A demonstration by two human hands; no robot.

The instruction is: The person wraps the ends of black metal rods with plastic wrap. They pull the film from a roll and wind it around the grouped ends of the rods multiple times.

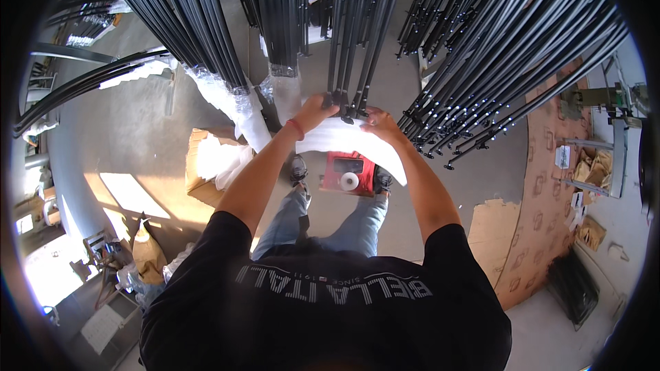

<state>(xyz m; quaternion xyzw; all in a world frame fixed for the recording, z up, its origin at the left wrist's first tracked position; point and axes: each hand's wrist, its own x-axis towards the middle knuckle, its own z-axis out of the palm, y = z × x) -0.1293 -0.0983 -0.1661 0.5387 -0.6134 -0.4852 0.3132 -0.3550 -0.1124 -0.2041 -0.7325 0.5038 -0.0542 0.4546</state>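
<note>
A bundle of thin black metal rods (352,48) hangs down in front of me, its lower ends fitted with small dark end pieces. A white foam sheet (344,139) spreads just below these ends and droops to the right. My left hand (316,113) is closed at the left side of the rod ends, on the sheet's upper edge. My right hand (382,125) is closed on the sheet at the right side of the ends. Its fingertips are near the rods. Part of the grip is hidden in both hands.
More black rods (522,55) fan out at right; bundles with wrapped ends (230,99) stand at left. Between my feet sits a red box (328,180) with a white roll (349,181). An open cardboard box (201,196) holds white wrapping. Flattened cardboard (493,233) lies at right.
</note>
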